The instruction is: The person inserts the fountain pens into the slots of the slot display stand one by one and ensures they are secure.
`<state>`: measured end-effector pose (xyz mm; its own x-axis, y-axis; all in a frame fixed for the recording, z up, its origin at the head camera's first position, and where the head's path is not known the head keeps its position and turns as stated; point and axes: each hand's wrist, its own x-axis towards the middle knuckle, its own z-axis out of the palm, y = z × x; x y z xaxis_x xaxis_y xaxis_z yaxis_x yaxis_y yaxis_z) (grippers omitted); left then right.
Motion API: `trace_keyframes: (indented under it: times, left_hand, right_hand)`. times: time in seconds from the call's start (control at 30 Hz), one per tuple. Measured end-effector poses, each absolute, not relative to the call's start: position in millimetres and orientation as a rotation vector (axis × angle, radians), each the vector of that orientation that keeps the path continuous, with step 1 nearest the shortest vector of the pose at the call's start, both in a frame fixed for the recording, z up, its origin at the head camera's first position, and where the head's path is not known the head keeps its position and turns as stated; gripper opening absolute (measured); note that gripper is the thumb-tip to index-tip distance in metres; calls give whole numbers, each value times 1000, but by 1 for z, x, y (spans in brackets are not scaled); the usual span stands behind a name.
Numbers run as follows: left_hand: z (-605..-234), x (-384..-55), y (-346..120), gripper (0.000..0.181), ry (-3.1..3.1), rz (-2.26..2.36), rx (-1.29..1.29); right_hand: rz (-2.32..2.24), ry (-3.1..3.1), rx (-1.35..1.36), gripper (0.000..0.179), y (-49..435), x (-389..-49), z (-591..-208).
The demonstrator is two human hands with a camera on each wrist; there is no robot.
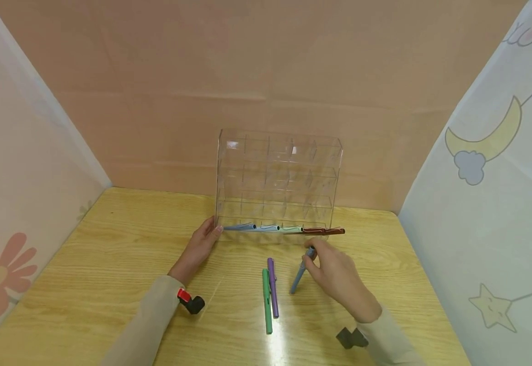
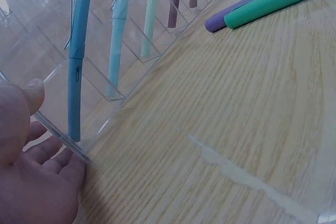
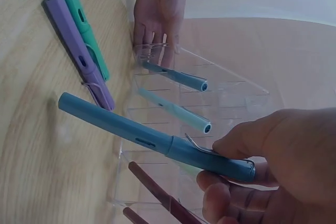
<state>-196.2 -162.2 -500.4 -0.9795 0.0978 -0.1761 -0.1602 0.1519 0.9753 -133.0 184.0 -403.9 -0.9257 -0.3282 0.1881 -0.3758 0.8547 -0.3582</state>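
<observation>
A clear acrylic pen rack (image 1: pixel 278 165) with rows of compartments stands at the back of the table. At its lower left edge my left hand (image 1: pixel 200 246) grips the side panel, thumb on one face and fingers on the other. My right hand (image 1: pixel 336 274) pinches a blue fountain pen (image 3: pixel 118 124) by its clipped cap, in front of the rack's right half, barrel slanting down toward the table. The bottom row carries a blue pen (image 2: pixel 77 61), a light blue pen (image 2: pixel 118 35), a pale green pen (image 2: pixel 151 14) and two dark red pens (image 3: pixel 157 184).
A green pen (image 1: pixel 267 302) and a purple pen (image 1: pixel 272 287) lie side by side on the wood-grain table (image 1: pixel 124 254), between the hands. Behind the rack hangs an orange-pink backdrop (image 1: pixel 156 101); patterned sheets flank the table.
</observation>
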Motion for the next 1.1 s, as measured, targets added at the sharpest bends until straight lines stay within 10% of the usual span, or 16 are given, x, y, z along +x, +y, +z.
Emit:
trace_keyframes:
  times: [1.1]
  left_hand:
    - [-503,-199,-161,66,2230,1940,-53]
  right_hand:
    - [752,-2575,471,12,207,-147,-344]
